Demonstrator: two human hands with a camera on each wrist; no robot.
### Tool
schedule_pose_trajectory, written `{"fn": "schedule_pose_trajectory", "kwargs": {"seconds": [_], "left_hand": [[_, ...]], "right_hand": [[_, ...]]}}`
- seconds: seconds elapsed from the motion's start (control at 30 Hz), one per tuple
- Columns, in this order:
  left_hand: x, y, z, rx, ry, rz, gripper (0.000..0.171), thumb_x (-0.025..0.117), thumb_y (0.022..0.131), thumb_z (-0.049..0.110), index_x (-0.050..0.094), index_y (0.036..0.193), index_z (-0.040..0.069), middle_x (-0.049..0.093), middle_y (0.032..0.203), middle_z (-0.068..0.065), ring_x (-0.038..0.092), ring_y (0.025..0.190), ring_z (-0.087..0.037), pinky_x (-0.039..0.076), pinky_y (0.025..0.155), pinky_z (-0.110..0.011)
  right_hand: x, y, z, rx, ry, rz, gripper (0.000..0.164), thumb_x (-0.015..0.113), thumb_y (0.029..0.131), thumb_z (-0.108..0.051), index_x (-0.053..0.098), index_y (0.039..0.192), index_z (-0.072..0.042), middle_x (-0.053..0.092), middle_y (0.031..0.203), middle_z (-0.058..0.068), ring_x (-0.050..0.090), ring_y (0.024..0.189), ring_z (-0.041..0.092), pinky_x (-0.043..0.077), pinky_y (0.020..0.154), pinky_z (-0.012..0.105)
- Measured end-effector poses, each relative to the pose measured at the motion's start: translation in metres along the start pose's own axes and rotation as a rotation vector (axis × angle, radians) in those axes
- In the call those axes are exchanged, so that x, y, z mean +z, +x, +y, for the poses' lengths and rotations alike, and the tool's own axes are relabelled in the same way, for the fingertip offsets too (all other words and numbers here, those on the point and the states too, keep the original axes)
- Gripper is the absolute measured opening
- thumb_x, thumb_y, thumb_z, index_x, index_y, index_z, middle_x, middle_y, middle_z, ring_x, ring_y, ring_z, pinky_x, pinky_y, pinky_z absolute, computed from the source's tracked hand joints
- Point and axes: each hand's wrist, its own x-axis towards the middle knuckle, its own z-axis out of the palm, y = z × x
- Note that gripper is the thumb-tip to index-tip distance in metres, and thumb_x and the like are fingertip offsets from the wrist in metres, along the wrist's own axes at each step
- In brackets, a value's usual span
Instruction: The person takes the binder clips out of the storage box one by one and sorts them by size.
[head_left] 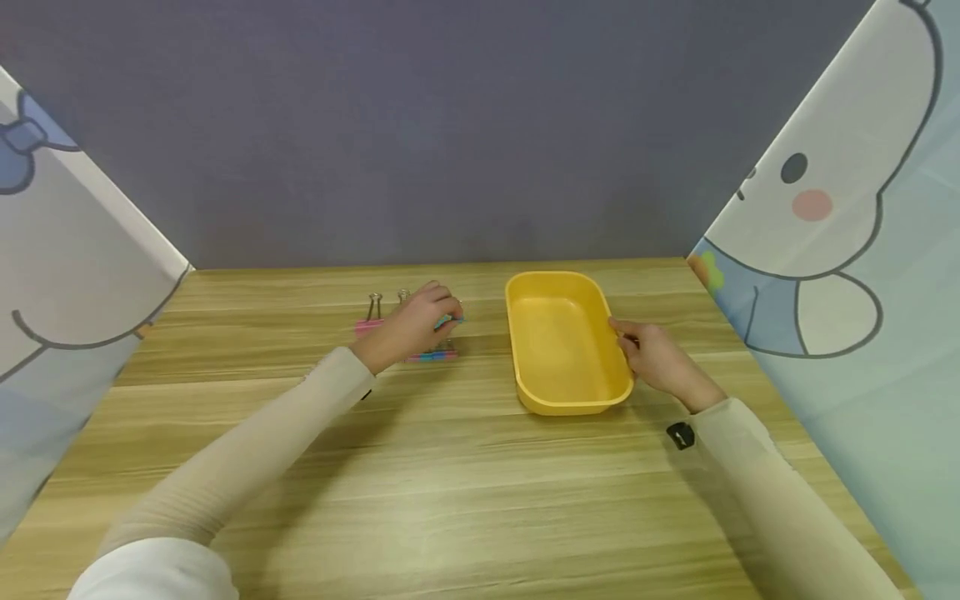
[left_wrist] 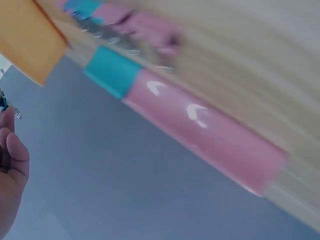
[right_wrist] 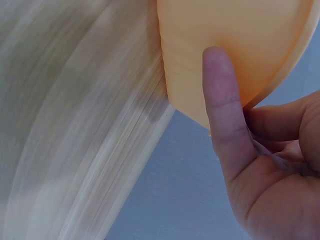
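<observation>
My left hand (head_left: pixel 420 321) is above the binder clips, left of the yellow plastic tray. Its fingertips pinch a small blue binder clip (head_left: pixel 448 319), whose silver wire handle shows at the edge of the left wrist view. Below that hand stand large pink binder clips (left_wrist: pixel 200 127) beside a teal one (left_wrist: pixel 112 71), with a row of smaller pink and blue clips (head_left: pixel 433 356) nearer me. My right hand (head_left: pixel 660 358) grips the right rim of the tray (head_left: pixel 562 408), thumb against the outer wall and fingers over the edge.
Bare wood table (head_left: pixel 420 483) stretches in front of the tray and clips. A grey wall (head_left: pixel 450 133) rises at the back, with cartoon-printed panels (head_left: pixel 817 192) on both sides. A small black object (head_left: pixel 681 435) sits by my right wrist.
</observation>
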Motion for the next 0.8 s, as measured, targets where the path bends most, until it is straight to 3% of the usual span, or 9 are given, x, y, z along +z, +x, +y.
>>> {"fn": "schedule_pose_trajectory", "kwargs": {"seconds": [0.23, 0.37, 0.43, 0.67, 0.8], "left_hand": [[-0.013, -0.047, -0.012, -0.026, 0.023, -0.003, 0.012, 0.074, 0.080, 0.000, 0.068, 0.090, 0.004, 0.061, 0.090, -0.005, 0.052, 0.081, -0.019, 0.047, 0.075, -0.034], [-0.018, -0.066, -0.018, -0.034, 0.022, -0.019, 0.015, 0.076, 0.077, -0.002, 0.069, 0.088, 0.004, 0.062, 0.089, -0.004, 0.055, 0.082, -0.019, 0.049, 0.075, -0.035], [-0.017, -0.072, -0.021, -0.037, 0.022, -0.042, 0.014, 0.077, 0.076, -0.002, 0.069, 0.087, 0.005, 0.062, 0.088, -0.004, 0.055, 0.081, -0.019, 0.049, 0.071, -0.033], [-0.009, -0.082, -0.026, -0.017, 0.013, -0.104, 0.014, 0.076, 0.075, -0.004, 0.066, 0.080, 0.005, 0.064, 0.086, -0.003, 0.059, 0.080, -0.017, 0.046, 0.090, -0.042], [-0.010, -0.085, -0.027, -0.046, 0.009, -0.117, 0.017, 0.074, 0.076, -0.006, 0.063, 0.073, 0.006, 0.059, 0.076, 0.000, 0.052, 0.071, -0.013, 0.048, 0.077, -0.037]], "right_hand": [[0.000, -0.002, 0.004, 0.001, 0.011, -0.014, 0.044, 0.039, 0.101, -0.003, 0.032, 0.144, 0.004, 0.053, 0.066, 0.008, 0.048, 0.050, 0.021, 0.042, 0.043, 0.030], [-0.003, -0.008, 0.006, 0.011, 0.012, -0.012, 0.044, 0.038, 0.101, -0.003, 0.031, 0.144, 0.004, 0.054, 0.069, 0.008, 0.050, 0.052, 0.023, 0.043, 0.044, 0.030], [-0.004, -0.010, 0.007, 0.014, 0.009, -0.008, 0.044, 0.038, 0.101, -0.003, 0.031, 0.144, 0.005, 0.054, 0.070, 0.009, 0.050, 0.052, 0.023, 0.044, 0.044, 0.030], [-0.008, -0.013, 0.008, 0.005, -0.009, 0.014, 0.043, 0.040, 0.100, -0.001, 0.033, 0.142, 0.007, 0.056, 0.070, 0.009, 0.051, 0.052, 0.022, 0.044, 0.044, 0.029], [-0.007, -0.014, 0.007, 0.003, -0.008, 0.015, 0.043, 0.040, 0.100, -0.001, 0.033, 0.142, 0.007, 0.057, 0.073, 0.009, 0.052, 0.053, 0.025, 0.045, 0.045, 0.029]]}}
